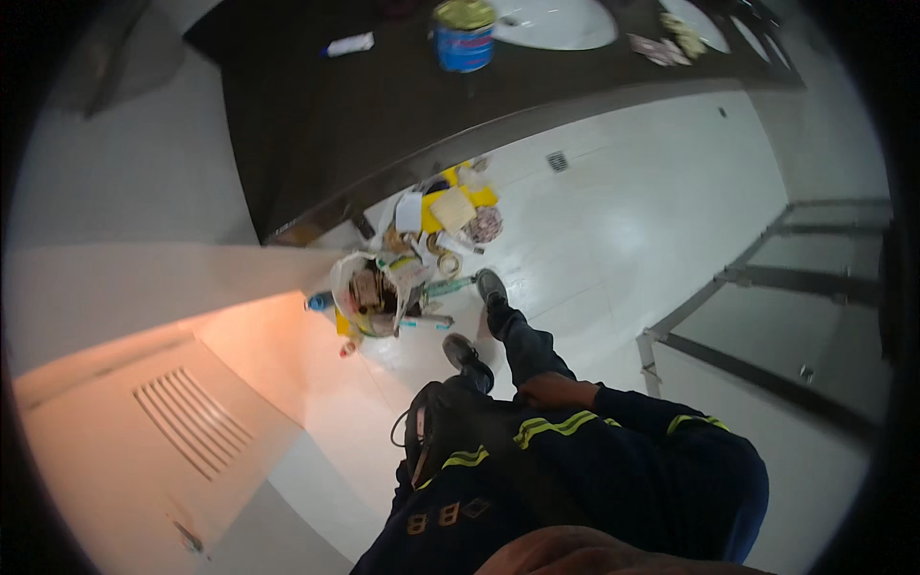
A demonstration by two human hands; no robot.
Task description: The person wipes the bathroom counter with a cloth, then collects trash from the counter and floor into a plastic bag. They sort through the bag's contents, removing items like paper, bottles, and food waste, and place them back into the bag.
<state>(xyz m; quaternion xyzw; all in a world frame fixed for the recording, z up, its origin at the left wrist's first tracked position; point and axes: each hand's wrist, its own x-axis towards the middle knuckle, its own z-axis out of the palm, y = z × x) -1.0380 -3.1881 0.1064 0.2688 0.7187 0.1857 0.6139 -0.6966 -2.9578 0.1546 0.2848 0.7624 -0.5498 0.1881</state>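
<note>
My right hand (558,391) hangs by my right thigh, its back turned up. Its fingers are too dark and small to tell whether they are closed, and nothing held shows. My left hand is out of sight; a black bag-like shape (431,420) hangs at my left side. On the floor ahead of my shoes stands a white bucket (342,278) filled with tools and odds and ends. Beside it lie a tape roll (449,264), a crumpled rag (486,224), a beige pad (451,208) and yellow sheets (484,196). Neither visible hand nor forearm touches these.
A dark countertop (335,115) overhangs the pile, bearing a blue can (465,48), a white tube (350,45), a white basin (565,24) and crumpled cloths (659,50). A door with a vent (192,422) stands left. Framed panels (767,383) line the right. A drain (557,162) is in the floor.
</note>
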